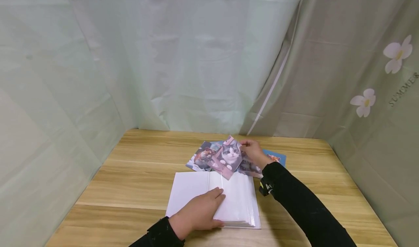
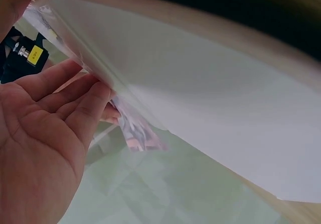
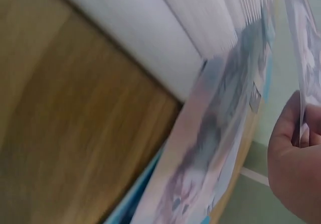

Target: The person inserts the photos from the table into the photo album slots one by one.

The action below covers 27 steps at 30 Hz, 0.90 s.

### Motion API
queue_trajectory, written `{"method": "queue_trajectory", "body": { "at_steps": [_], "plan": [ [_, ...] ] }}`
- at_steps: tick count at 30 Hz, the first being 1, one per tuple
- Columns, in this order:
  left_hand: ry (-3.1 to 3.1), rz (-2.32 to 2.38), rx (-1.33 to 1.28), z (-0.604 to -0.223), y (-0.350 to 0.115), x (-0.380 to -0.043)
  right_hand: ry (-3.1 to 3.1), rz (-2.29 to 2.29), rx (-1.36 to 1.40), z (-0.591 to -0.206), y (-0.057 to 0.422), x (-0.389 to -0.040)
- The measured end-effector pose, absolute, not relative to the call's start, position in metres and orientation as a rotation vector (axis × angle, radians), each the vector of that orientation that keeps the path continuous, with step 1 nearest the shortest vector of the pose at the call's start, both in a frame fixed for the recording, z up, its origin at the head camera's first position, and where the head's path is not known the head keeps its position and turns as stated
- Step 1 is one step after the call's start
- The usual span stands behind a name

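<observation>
A white photo album [image 1: 188, 185] lies spread on the table, its clear-pocket pages [image 1: 237, 203] on the right side. My left hand [image 1: 201, 210] rests on these pages with its fingers extended, the thumb near the front edge. In the left wrist view the fingertips [image 2: 103, 91] touch the pocket sheet. Above the album's far edge, my right hand [image 1: 253, 153] pinches a picture card of a grey-and-white cat [image 1: 230, 154] by its right side. The right wrist view shows the thumb and fingers [image 3: 283, 128] on either side of the card.
Behind the album several picture cards lie overlapping: one with a brown animal [image 1: 202, 156] at left, a grey cat one [image 1: 250, 168], and a blue-edged one [image 1: 278, 158] at right. The wooden table [image 1: 131, 188] meets pale curtains [image 1: 203, 76] at the back and sides.
</observation>
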<state>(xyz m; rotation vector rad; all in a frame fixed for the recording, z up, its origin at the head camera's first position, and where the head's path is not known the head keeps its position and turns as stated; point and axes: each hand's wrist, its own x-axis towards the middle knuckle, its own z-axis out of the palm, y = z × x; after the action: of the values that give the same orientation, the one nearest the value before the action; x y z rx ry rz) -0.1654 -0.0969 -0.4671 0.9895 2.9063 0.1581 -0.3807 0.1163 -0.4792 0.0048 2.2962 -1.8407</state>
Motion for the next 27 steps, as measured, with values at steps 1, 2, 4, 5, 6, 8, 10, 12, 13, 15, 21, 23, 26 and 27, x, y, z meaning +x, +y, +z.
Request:
{"method": "queue_trajectory", "body": {
  "at_steps": [1,2,4,5,6,8,10,12,13,15,21,23,26,27],
  "plan": [
    [2.907,0.158,0.991,-0.467,-0.097,-0.165,2.296,-1.825,-0.01,-0.479,0.117,-0.381],
    [2.907,0.156,0.991,-0.467,-0.097,-0.165,2.289,-1.81,-0.019,-0.478,0.118,-0.382],
    [2.905,0.154,0.989,-0.467,-0.098,-0.165,2.298,-1.774,-0.051,-0.477,0.119,-0.383],
    [2.906,0.153,0.987,-0.467,-0.098,-0.165,2.323,-1.743,-0.068,-0.475,0.119,-0.383],
    [2.905,0.154,0.984,-0.467,-0.098,-0.165,2.341,-1.719,-0.094,-0.474,0.119,-0.384],
    [2.905,0.153,0.982,-0.467,-0.098,-0.164,2.391,-1.659,-0.143,-0.471,0.12,-0.385],
    [2.906,0.152,0.984,-0.467,-0.097,-0.164,2.442,-1.604,-0.2,-0.469,0.12,-0.386],
    [2.906,0.153,0.987,-0.467,-0.097,-0.163,2.451,-1.586,-0.251,-0.467,0.12,-0.389],
    [2.908,0.153,0.991,-0.467,-0.097,-0.163,2.448,-1.586,-0.27,-0.466,0.121,-0.39],
    [2.909,0.151,0.996,-0.467,-0.097,-0.163,2.437,-1.597,-0.302,-0.465,0.121,-0.393],
    [2.914,0.151,1.006,-0.467,-0.098,-0.162,2.474,-1.541,-0.371,-0.458,0.119,-0.395],
    [2.916,0.151,1.008,-0.466,-0.098,-0.162,2.502,-1.496,-0.404,-0.455,0.118,-0.396],
    [2.918,0.145,1.015,-0.466,-0.097,-0.162,2.53,-1.44,-0.442,-0.45,0.118,-0.398],
    [2.919,0.139,1.021,-0.466,-0.097,-0.162,2.542,-1.419,-0.455,-0.449,0.117,-0.398]
  ]
}}
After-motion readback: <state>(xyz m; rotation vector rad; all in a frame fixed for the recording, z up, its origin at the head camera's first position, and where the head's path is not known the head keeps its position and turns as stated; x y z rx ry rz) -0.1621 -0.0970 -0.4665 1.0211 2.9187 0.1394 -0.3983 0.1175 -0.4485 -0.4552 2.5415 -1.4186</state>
